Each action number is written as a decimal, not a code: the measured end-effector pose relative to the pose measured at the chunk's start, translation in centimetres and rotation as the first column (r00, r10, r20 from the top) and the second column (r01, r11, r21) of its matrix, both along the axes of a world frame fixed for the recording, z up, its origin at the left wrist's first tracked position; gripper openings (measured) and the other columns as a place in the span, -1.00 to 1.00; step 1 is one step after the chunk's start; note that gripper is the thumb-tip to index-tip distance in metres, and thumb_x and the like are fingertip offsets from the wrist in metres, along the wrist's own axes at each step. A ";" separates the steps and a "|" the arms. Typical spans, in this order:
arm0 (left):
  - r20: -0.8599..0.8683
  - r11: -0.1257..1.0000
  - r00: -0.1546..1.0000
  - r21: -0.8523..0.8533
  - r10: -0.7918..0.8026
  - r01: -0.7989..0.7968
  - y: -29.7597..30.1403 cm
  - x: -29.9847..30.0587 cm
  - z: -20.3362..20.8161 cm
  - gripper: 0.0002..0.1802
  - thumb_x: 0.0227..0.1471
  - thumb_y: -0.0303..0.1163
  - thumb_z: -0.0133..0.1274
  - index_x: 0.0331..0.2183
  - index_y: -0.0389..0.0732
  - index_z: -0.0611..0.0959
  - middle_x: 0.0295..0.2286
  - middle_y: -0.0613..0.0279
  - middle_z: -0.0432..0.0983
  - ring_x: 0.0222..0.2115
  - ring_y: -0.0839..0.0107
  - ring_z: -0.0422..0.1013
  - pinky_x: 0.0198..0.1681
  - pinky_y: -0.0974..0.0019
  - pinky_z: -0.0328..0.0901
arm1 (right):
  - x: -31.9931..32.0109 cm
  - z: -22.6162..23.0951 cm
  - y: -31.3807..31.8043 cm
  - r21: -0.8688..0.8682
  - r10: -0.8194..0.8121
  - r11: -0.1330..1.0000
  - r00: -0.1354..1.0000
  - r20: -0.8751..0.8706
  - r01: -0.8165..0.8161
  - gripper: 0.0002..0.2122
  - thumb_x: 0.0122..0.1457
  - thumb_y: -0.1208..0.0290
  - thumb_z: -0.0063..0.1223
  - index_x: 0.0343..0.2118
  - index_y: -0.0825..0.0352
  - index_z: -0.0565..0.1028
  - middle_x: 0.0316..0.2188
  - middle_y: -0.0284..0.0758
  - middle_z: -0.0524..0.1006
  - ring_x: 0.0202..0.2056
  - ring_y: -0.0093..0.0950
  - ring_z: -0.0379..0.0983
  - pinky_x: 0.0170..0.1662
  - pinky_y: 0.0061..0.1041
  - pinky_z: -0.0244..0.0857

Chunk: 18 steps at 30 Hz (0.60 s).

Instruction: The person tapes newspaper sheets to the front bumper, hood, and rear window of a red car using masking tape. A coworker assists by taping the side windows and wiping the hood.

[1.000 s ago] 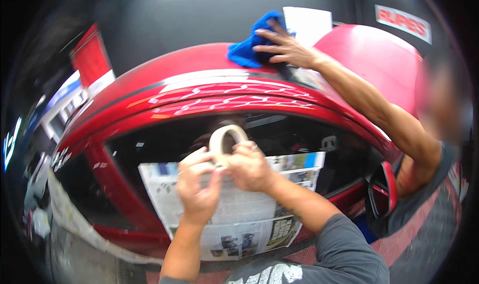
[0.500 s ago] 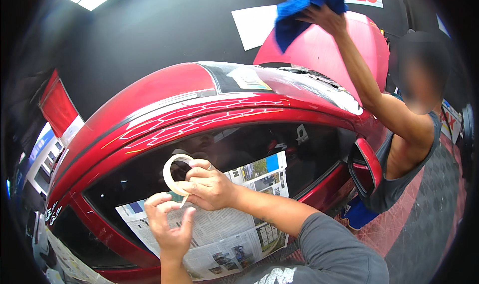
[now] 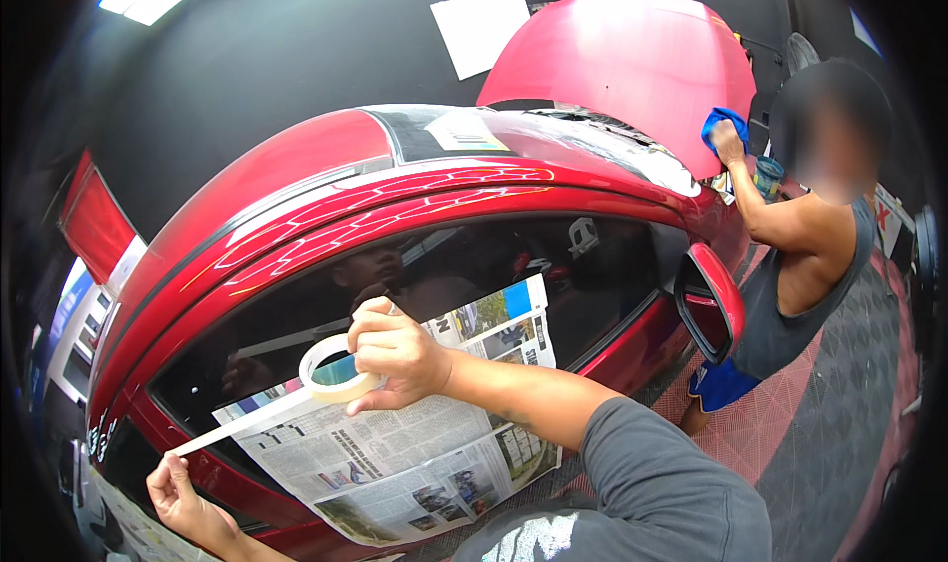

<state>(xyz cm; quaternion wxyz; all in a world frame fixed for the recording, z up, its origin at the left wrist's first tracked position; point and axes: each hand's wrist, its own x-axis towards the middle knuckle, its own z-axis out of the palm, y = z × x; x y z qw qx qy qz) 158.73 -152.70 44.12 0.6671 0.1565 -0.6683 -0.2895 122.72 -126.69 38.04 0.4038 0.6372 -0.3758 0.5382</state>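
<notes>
One tape roll (image 3: 341, 393) sat in our right grip (image 3: 398, 358); our left grip (image 3: 193, 503) pinched taut tape strip (image 3: 245, 425), near left; newspaper (image 3: 385, 459) lay against red car (image 3: 286, 167).

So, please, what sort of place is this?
Probably a car workshop, perhaps for paint or detailing: a red car has its hood raised, newspaper lies against its side, and the right hand holds a roll of pale tape.

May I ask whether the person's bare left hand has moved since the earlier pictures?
Yes, the left hand has moved left, farther from the glossy red side mirror.
</notes>
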 end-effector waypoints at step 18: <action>-0.048 0.969 0.998 0.243 -0.030 0.041 0.8 0.0 -4.9 -0.82 0.29 -0.60 0.38 -0.08 -0.35 0.77 -0.17 0.18 0.74 -0.16 0.42 0.65 0.02 0.33 0.58 | 0.1 -0.5 -2.0 -0.002 -0.078 0.997 0.997 -0.009 0.078 -0.41 -0.01 -0.19 0.65 -0.32 0.25 0.54 -0.28 -0.21 0.58 -0.18 -0.13 0.55 0.01 -0.04 0.38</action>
